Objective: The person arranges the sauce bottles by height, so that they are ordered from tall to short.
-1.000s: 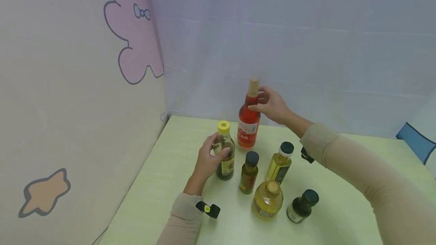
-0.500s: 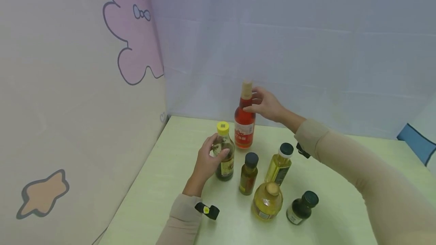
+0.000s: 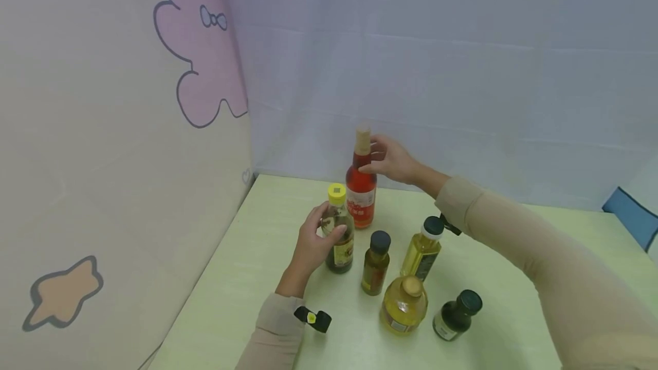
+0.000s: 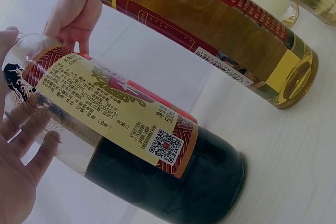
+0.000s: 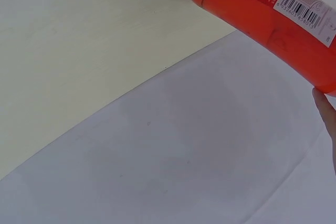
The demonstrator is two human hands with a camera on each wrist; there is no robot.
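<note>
My left hand (image 3: 313, 241) grips the upper body of a yellow-capped glass bottle (image 3: 342, 253), which stands upright on the table. Dark liquid fills its lower part in the left wrist view, below a cream label (image 4: 115, 98). Behind it and slightly right, my right hand (image 3: 393, 160) holds a tall red bottle (image 3: 361, 201) by the neck, thumb in front and fingers behind. That bottle is upright under a tan cap (image 3: 362, 141). Only its lower body and one fingertip (image 5: 326, 111) show in the right wrist view. A small dark-capped bottle (image 3: 375, 270) stands right of the yellow-capped one.
Further right on the pale table (image 3: 226, 278) stand a yellow oil bottle (image 3: 420, 253), a round tan-topped bottle (image 3: 403, 304) and a short dark bottle (image 3: 453, 318). A curtain (image 3: 462, 73) hangs at the table's back edge, and a wall panel (image 3: 103, 159) borders the left.
My right hand has moved left and slightly nearer with the red bottle, bringing it close behind the yellow-capped bottle. The left hand and the other bottles have stayed in place.
</note>
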